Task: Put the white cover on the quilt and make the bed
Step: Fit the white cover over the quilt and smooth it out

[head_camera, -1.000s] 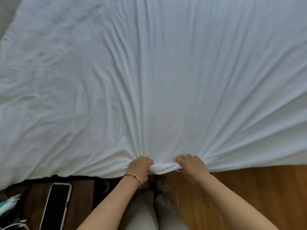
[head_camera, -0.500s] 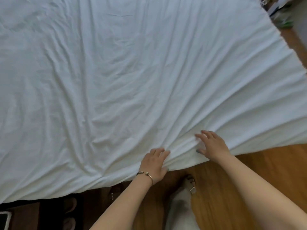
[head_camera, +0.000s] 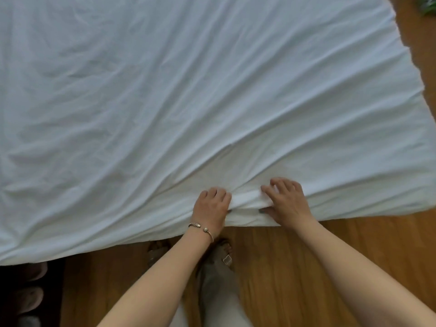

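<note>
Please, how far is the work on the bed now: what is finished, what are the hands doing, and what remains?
Done: the white cover lies spread wide across the bed. In hand: the left hand and right hand pinch a ridge of fabric at the near edge. Left: long creases run across it and the near edge is uneven. Whether the quilt is inside cannot be seen.

Bare forearms, no sleeves. Left wrist: open metal cuff bracelet [head_camera: 202,226], ball ends. Light trousers [head_camera: 219,300], sandal [head_camera: 225,254] with square buckle.
</note>
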A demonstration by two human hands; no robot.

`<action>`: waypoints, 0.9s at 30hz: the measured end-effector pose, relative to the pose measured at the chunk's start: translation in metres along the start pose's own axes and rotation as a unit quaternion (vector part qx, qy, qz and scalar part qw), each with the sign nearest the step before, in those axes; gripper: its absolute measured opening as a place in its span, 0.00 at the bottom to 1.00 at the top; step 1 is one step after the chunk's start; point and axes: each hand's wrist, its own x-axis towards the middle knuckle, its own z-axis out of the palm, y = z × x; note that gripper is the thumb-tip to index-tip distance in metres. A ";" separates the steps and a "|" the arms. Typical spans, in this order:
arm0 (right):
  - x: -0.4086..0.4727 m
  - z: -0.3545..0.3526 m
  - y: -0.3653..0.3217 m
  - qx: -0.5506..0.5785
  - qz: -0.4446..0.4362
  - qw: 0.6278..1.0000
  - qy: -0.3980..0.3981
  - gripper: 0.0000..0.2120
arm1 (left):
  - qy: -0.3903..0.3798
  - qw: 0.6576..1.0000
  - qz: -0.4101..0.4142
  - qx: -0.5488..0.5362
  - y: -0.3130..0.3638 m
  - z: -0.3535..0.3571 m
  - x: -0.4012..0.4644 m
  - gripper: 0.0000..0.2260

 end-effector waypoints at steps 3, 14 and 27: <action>0.005 -0.004 0.019 -0.010 0.018 1.000 0.022 0.20 | -0.028 0.990 -0.080 -0.114 0.004 -0.007 0.014 0.13; -0.044 -0.007 0.019 0.053 0.021 0.968 -0.246 0.27 | -0.329 0.942 0.005 -0.072 0.026 -0.025 0.007 0.20; -0.083 -0.019 0.315 0.141 0.326 0.926 -0.126 0.35 | -0.133 0.987 0.041 -0.085 0.225 -0.012 0.186 0.33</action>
